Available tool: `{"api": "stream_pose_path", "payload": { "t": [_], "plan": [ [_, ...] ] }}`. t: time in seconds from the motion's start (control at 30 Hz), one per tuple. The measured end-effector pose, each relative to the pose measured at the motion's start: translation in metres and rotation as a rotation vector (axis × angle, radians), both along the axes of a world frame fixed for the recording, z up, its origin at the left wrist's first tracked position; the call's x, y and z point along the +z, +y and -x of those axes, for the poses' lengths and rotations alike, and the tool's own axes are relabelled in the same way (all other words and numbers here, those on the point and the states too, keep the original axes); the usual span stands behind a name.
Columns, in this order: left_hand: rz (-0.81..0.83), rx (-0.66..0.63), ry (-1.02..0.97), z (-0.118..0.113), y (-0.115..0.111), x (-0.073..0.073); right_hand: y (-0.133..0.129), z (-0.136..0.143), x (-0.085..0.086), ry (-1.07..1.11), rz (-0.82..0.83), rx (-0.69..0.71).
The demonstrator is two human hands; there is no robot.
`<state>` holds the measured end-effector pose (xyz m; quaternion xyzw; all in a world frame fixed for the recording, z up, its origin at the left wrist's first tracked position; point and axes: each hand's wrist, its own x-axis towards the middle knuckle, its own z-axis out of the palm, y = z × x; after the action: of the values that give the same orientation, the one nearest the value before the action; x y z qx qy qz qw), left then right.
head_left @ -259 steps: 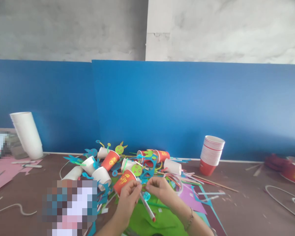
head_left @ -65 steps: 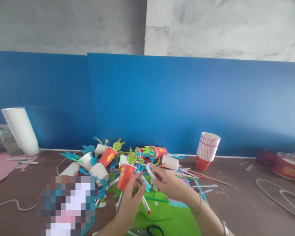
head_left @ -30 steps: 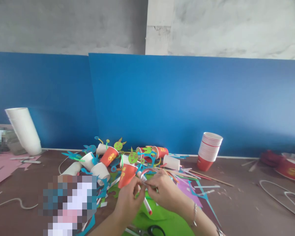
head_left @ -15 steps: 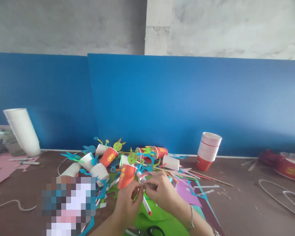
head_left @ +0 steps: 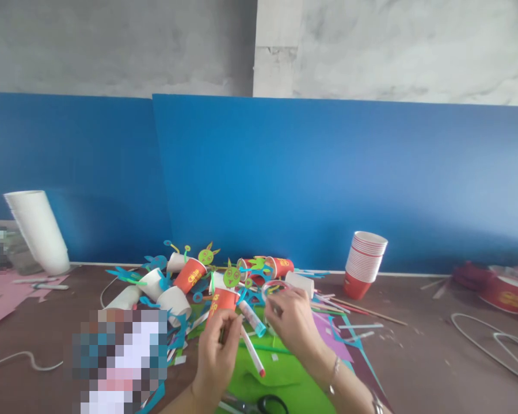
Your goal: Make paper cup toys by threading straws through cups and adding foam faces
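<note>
My left hand [head_left: 219, 348] is closed in a pinch in front of a red paper cup [head_left: 224, 299]; whatever lies between its fingertips is too small to make out. To its right, my right hand [head_left: 291, 313] curls round a roll of clear tape [head_left: 267, 287], whose ring shows above the fingers. A glue stick [head_left: 252, 319] with a blue cap lies between the hands. Below it, a white marker [head_left: 252, 352] with a red tip rests on green paper [head_left: 280, 382]. Scissors [head_left: 271, 404] with black handles lie at the bottom, partly cut off.
Decorated paper cups [head_left: 190, 275] are heaped behind the hands. A stack of red and white cups [head_left: 366, 264] stands right, a leaning stack of white cups [head_left: 38, 233] left. Sticks [head_left: 371, 310] and purple paper [head_left: 334, 339] lie right. A blue panel [head_left: 319, 184] stands behind the table.
My hands have moved apart. The right one has gone up and right with the tape roll, the left one slightly down and left, uncovering the glue stick.
</note>
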<state>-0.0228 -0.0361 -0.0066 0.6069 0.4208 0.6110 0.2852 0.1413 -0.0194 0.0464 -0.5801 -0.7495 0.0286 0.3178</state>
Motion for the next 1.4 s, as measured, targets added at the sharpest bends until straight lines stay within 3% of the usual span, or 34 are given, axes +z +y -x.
{"api": "stream_pose_path", "payload": {
  "t": [0.17, 0.3, 0.47, 0.53, 0.63, 0.77, 0.87, 0.93, 1.1, 1.4],
  "plan": [
    [0.383, -0.248, -0.254, -0.006, 0.006, 0.001, 0.021, -0.026, -0.011, -0.191, 0.069, -0.128],
    [0.528, -0.369, -0.389, -0.010, 0.010, -0.002, 0.018, -0.022, -0.018, -0.198, 0.070, -0.160],
    [0.594, -0.369, -0.516, -0.010, 0.010, -0.004, 0.006, 0.002, -0.010, 0.319, 0.243, 0.158],
    [0.595, -0.387, -0.523, -0.010, 0.010, -0.004, 0.003, 0.009, -0.010, 0.429, 0.280, 0.209],
    [0.604, -0.408, -0.536, -0.011, 0.011, -0.004, -0.004, 0.014, -0.012, 0.372, 0.121, 0.228],
    [0.669, -0.354, -0.573, -0.014, 0.015, -0.008, -0.018, 0.019, -0.008, 0.046, -0.279, 0.289],
    [0.738, -0.266, -0.612, -0.016, 0.014, -0.008, -0.027, 0.022, -0.002, -0.003, -0.376, 0.351],
    [0.784, -0.293, -0.615, -0.016, 0.011, -0.003, -0.030, 0.023, 0.001, 0.062, -0.283, 0.341],
    [0.863, -0.407, -0.584, -0.016, 0.001, 0.008, -0.029, 0.025, -0.001, 0.147, 0.135, 0.356],
    [0.796, -0.368, -0.521, -0.017, 0.006, -0.010, -0.026, 0.027, -0.006, 0.160, 0.202, 0.317]
  ]
}}
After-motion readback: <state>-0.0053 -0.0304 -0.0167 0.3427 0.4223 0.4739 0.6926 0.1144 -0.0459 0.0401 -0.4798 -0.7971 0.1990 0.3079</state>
